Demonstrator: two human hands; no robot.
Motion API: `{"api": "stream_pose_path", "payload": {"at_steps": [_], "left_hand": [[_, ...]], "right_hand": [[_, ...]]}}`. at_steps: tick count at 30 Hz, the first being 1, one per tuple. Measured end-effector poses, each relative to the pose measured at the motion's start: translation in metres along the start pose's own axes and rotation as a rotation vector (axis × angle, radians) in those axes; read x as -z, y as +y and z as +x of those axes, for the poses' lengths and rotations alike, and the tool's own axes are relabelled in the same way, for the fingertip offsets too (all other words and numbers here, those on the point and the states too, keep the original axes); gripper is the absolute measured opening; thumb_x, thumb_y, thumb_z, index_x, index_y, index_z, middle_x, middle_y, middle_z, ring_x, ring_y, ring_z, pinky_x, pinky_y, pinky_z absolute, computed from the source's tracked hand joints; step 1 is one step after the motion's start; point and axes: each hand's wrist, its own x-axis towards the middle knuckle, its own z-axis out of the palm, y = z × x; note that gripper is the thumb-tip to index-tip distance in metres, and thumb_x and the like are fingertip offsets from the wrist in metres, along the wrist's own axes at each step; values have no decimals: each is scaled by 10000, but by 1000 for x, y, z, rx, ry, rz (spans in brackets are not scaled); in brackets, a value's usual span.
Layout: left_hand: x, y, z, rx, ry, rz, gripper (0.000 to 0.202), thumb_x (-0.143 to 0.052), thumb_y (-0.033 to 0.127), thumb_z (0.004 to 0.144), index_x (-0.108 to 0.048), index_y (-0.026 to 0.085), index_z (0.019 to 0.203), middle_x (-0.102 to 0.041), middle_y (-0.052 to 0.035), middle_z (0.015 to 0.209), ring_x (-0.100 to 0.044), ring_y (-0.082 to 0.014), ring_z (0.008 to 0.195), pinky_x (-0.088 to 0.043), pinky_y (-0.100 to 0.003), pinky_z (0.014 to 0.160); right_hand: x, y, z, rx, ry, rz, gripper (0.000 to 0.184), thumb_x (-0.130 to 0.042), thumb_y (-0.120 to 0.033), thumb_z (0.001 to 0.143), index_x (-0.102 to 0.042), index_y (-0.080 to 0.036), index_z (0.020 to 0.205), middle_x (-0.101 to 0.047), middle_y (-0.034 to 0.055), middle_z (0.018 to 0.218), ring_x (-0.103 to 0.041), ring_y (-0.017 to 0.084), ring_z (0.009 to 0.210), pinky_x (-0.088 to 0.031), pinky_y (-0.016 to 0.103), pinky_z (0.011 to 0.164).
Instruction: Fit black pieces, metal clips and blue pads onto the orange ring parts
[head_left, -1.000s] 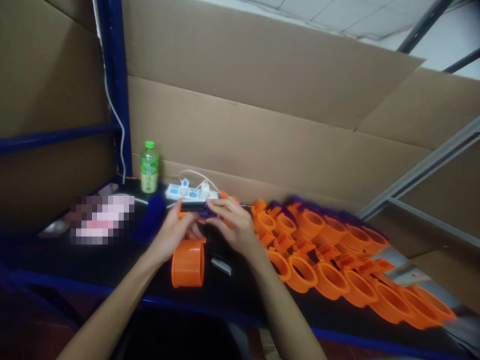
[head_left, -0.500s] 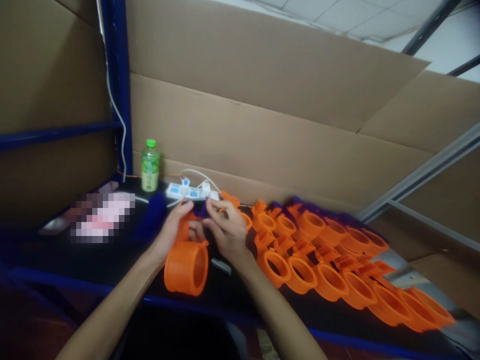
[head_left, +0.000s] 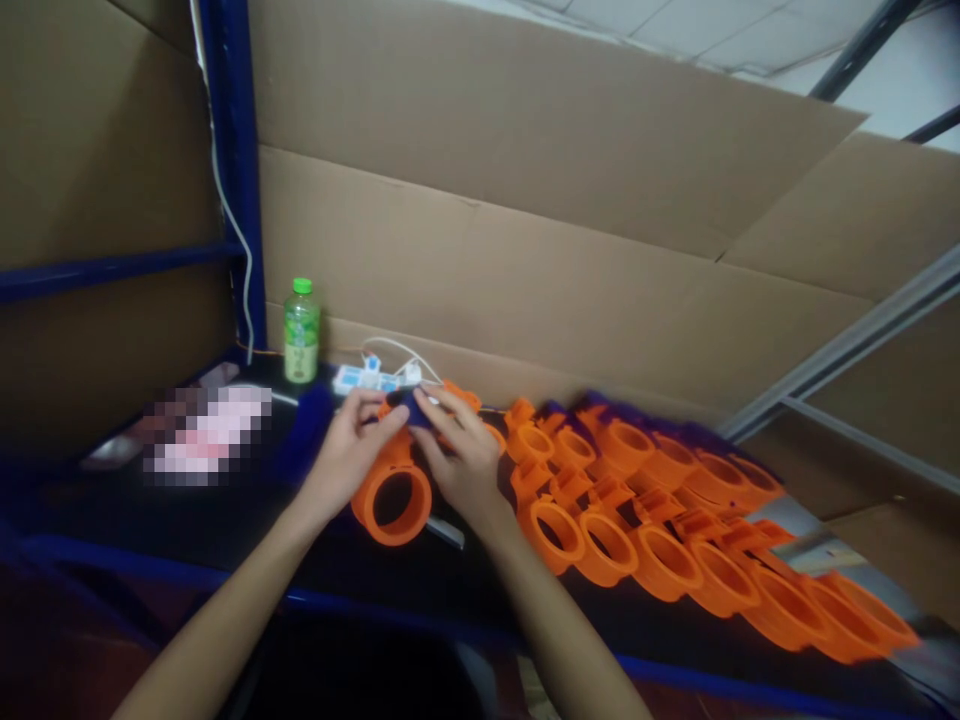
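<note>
Between my hands is an orange plastic ring-shaped part [head_left: 363, 500], its round opening facing me and its upper bracket mostly covered by my fingers. A small dark blue piece [head_left: 417, 408] sits at the top of that bracket. My left hand [head_left: 354, 448] is closed around the bracket, its thumb pressed against the blue piece. From the other side, my right hand [head_left: 463, 455] grips the blue piece between thumb and fingers. Whether the blue piece is joined to the orange part is hidden. Below them a thin silvery tool [head_left: 448, 533] lies on the black tabletop [head_left: 300, 550].
Rows of similar orange ring parts [head_left: 664, 565] stand on the right, with dark blue pieces on the back row. Behind my hands are a white power strip [head_left: 351, 378] with cables and a green-capped bottle [head_left: 301, 335]. Dark blue material [head_left: 311, 430] lies left. Cardboard walls [head_left: 480, 240] enclose the back.
The orange part has risen slightly and turned so its opening faces me more. My left thumb has come over to the blue piece, and both hands are closer together.
</note>
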Motion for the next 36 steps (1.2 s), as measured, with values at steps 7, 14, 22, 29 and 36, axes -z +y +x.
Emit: {"api": "stream_pose_path", "payload": {"at_steps": [7, 14, 22, 29, 36], "left_hand": [[12, 18, 4, -28, 185, -158, 412, -777, 515, 767, -679, 192, 1002, -749, -58, 875, -737, -225, 739, -577, -319, 684], [20, 31, 5, -97, 314, -276, 384, -785, 513, 765, -710, 170, 918, -621, 16, 552, -759, -250, 732, -594, -297, 669], [19, 30, 5, -13, 284, -300, 459, -774, 544, 759, -722, 151, 989, -761, -74, 794, -768, -274, 774, -606, -315, 652], [20, 34, 8, 4, 296, -380, 502, -719, 594, 783, -733, 149, 1015, -763, -75, 781, -767, -296, 849, -614, -327, 690], [13, 28, 4, 209, 160, -415, 496, -719, 592, 775, -725, 158, 1013, -761, -86, 801, -764, -330, 852, -618, -381, 679]], "right_hand": [[-6, 1, -2, -278, -30, 217, 461, -561, -253, 988, -529, -245, 1448, -679, 88, 1304, -702, 170, 994, -602, 295, 777], [-35, 12, -17, -138, -685, -180, 228, -567, -178, 960, -711, -196, 1136, -731, 67, 1087, -598, 214, 1054, -511, 293, 788], [-44, 6, -24, -115, -797, -273, 231, -545, -118, 943, -703, -162, 1106, -696, 117, 1072, -555, 218, 1075, -479, 263, 783], [-49, 9, -26, -370, -649, -91, 272, -567, -232, 955, -667, -239, 1208, -738, 32, 1030, -653, 182, 908, -493, 260, 766], [-70, 13, -36, -509, -487, 122, 418, -642, -282, 906, -577, -274, 1319, -750, 13, 930, -691, 212, 812, -518, 282, 693]]}}
